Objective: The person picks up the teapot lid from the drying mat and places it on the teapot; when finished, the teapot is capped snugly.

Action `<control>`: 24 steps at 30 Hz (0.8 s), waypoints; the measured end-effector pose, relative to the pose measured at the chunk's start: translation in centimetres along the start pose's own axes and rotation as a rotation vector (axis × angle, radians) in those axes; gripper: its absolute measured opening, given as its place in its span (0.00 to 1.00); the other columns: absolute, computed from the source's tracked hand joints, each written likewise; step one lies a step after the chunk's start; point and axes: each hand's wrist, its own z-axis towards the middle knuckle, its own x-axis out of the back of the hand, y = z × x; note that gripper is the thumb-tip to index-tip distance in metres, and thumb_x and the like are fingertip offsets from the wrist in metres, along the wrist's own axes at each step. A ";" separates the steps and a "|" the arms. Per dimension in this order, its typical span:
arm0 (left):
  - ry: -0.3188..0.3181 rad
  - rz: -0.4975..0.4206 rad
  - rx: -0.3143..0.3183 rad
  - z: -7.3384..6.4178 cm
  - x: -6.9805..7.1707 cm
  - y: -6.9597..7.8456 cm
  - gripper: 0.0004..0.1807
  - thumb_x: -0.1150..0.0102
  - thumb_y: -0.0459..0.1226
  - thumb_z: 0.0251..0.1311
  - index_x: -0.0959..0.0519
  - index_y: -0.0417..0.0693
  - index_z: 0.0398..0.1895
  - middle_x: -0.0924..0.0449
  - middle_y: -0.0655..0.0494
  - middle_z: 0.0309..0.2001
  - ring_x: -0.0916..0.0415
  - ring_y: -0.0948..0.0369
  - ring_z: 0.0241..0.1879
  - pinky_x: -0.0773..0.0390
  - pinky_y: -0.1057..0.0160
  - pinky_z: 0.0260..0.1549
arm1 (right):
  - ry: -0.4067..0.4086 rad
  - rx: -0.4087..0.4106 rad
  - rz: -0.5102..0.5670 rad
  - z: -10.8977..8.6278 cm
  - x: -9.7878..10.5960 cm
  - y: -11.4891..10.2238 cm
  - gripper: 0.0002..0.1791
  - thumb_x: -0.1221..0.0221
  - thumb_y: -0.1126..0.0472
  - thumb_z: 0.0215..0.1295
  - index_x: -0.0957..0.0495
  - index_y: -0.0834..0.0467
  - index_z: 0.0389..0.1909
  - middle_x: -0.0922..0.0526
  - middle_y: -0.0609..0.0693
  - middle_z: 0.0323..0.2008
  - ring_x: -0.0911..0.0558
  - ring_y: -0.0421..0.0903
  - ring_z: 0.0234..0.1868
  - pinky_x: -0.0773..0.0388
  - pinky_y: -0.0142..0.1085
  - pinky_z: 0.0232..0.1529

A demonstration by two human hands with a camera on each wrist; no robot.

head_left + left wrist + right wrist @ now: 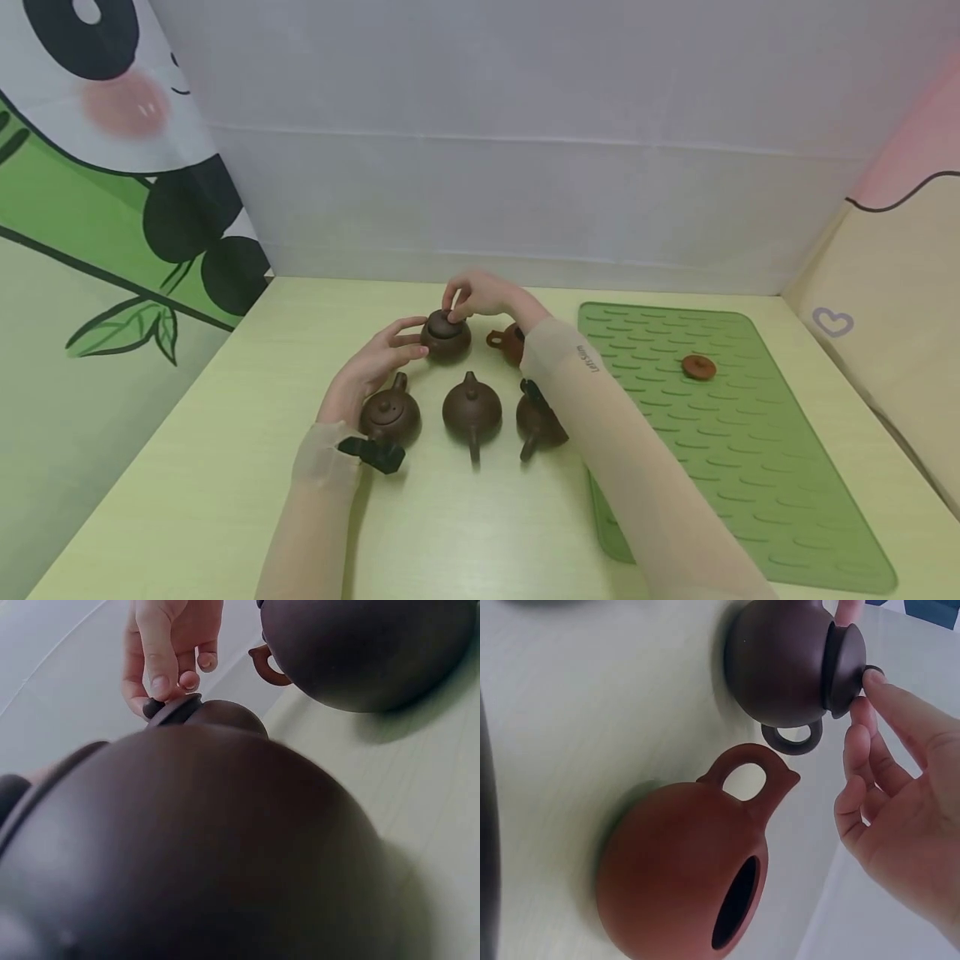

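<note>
At the back of the group stands a small dark brown teapot (446,348). My right hand (483,296) pinches the knob of its lid (846,671) between thumb and fingertips. The lid sits over the teapot's mouth, slightly tilted in the right wrist view. From the left, my left hand (375,358) holds the same teapot's side with fingers and thumb, the thumb nearer the front. A reddish-brown teapot (679,862) beside it has an uncovered mouth and is partly hidden by my right arm in the head view.
Nearer me are a lidded brown teapot (392,417) by my left wrist, another dark teapot (472,410) in the middle and a third (538,423) partly under my right forearm. A reddish lid (699,367) lies on the green mat (720,450) at right.
</note>
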 end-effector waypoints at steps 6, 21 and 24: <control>-0.002 0.004 -0.010 0.0 0.0 0.0 0.36 0.46 0.35 0.70 0.47 0.53 0.78 0.47 0.37 0.76 0.47 0.42 0.76 0.53 0.38 0.74 | 0.006 -0.005 -0.022 0.2 -0.5 0.0 0.10 0.37 0.60 0.66 0.19 0.54 0.46 0.15 0.54 0.45 0.19 0.48 0.48 0.24 0.40 0.52; -0.003 -0.005 -0.002 0.1 0.1 0.1 0.36 0.46 0.34 0.69 0.47 0.53 0.78 0.47 0.36 0.76 0.47 0.42 0.76 0.54 0.38 0.75 | 0.015 0.002 -0.050 0.8 -0.8 0.2 0.09 0.36 0.60 0.65 0.18 0.53 0.46 0.15 0.53 0.46 0.20 0.49 0.50 0.24 0.40 0.52; -0.005 -0.008 0.001 0.1 0.1 0.1 0.37 0.46 0.34 0.69 0.48 0.52 0.78 0.47 0.36 0.76 0.47 0.42 0.76 0.54 0.38 0.75 | 0.009 -0.002 -0.052 0.7 -0.7 0.1 0.10 0.36 0.59 0.65 0.18 0.54 0.47 0.15 0.54 0.46 0.19 0.48 0.50 0.24 0.40 0.53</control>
